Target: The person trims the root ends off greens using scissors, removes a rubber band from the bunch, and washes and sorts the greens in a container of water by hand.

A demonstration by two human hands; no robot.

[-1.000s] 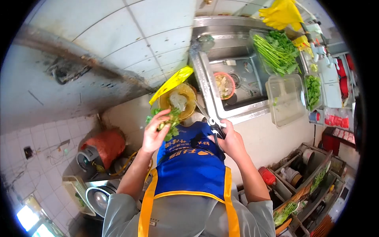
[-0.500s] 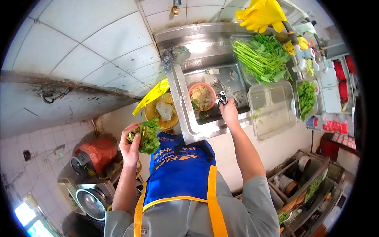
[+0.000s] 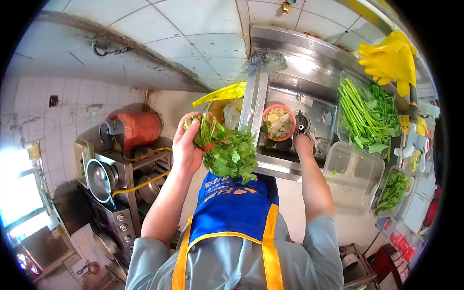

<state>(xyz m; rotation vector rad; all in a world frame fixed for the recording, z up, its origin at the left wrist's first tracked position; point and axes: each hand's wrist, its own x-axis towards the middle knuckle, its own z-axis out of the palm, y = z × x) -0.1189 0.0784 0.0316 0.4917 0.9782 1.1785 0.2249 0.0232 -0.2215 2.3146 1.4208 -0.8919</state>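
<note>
Head view: I monitored the work from my remote station through this feed, looking down past the blue apron (image 3: 227,217).
Left hand: It was clamped on the herb bunch (image 3: 231,155), fingers wrapped round the stem end.
Right hand: It (image 3: 303,143) was down in the sink (image 3: 257,96), at a dark-handled tool (image 3: 300,126) that I took for scissors; I could not tell whether the fingers were closed on it.
Hand spacing: The left hand (image 3: 187,145) and the right were well apart, with the bunch and the sink's side rim between them.
Bunch location: It was held up in front of the apron, left of the right hand, leaves overlapping the sink corner in view; I could not confirm contact there.
Bunch axis: The long axis slanted from the stems in the left palm to the leaves, which pointed rightward and slightly back toward the body.
Red band: It (image 3: 208,147) circled the stems just beyond the left fingers, making the left hand by far the nearer one.
Sink contents: The pink bowl (image 3: 278,106) stood just left of the tool, holding pale scraps.
Right side: Green stalks (image 3: 356,108) lay beyond the right hand, with a clear tray (image 3: 355,193) nearer the body.
</note>
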